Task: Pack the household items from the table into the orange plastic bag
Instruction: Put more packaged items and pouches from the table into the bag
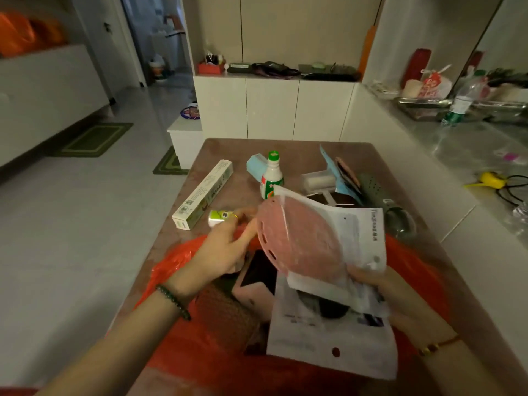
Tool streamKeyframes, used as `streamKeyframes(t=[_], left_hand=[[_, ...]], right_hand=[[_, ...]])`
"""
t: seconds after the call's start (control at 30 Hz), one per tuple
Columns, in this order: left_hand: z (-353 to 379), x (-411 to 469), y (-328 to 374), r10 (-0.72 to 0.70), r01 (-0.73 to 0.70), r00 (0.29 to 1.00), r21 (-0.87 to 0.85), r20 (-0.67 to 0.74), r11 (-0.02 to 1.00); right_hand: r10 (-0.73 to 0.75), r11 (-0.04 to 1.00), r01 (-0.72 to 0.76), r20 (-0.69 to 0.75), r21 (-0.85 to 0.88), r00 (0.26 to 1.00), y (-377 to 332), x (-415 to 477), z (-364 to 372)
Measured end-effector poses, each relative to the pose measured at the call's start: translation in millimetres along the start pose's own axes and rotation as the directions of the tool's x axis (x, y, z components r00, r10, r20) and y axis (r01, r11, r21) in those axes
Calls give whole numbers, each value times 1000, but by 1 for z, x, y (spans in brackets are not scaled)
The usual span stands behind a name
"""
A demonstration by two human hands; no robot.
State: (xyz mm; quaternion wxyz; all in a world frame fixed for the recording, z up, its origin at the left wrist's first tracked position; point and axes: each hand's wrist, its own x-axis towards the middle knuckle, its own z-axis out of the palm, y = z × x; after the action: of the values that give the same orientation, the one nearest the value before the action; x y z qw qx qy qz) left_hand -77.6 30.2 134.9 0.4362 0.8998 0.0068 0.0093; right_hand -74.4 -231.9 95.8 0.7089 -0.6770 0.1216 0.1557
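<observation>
**Pink mat in packet held over open bag; insertion pending**

The orange bag point(171, 270) lies open at the near edge of the bench point(228, 147), already holding a dark phone-like slab, a brown woven item and a white printed packet. The right hand point(400, 298) pinches a clear packet point(357, 238) by its lower corner, grip closed on it; inside sits a pink perforated mat point(300, 235), tilted above the bag mouth. The left hand point(225, 247) is open, fingers spread, fingertips touching the mat's left rim; it holds nothing.

Remaining on the bench: a long box point(203, 190) near the left edge, a small green tube point(218, 218) just beside it, a white bottle point(271, 178) with green cap at centre, a blue object behind it, and a cluster of packets and a roller towards the right edge.

Judgement: the packet is broad and floppy. It is best lowered edge-first along the bag's wall, the left hand steadying the rim, so it lies flat against the contents and leaves room for the box and bottle.
</observation>
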Motion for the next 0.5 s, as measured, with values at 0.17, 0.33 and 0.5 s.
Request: streamKeyframes(t=[0.17, 0.33, 0.5], left_hand=[[-41, 8, -68, -254, 155, 965, 646, 63, 748], [-66, 25, -67, -286, 289, 949, 5, -136, 957], [-77, 30, -45, -293, 279, 952, -142, -90, 950]], right_hand=[[14, 999, -12, 54, -37, 998, 10, -2, -11], [38, 999, -38, 436, -8, 899, 4, -2, 34], [132, 954, 9, 446, -301, 885, -4, 13, 97]])
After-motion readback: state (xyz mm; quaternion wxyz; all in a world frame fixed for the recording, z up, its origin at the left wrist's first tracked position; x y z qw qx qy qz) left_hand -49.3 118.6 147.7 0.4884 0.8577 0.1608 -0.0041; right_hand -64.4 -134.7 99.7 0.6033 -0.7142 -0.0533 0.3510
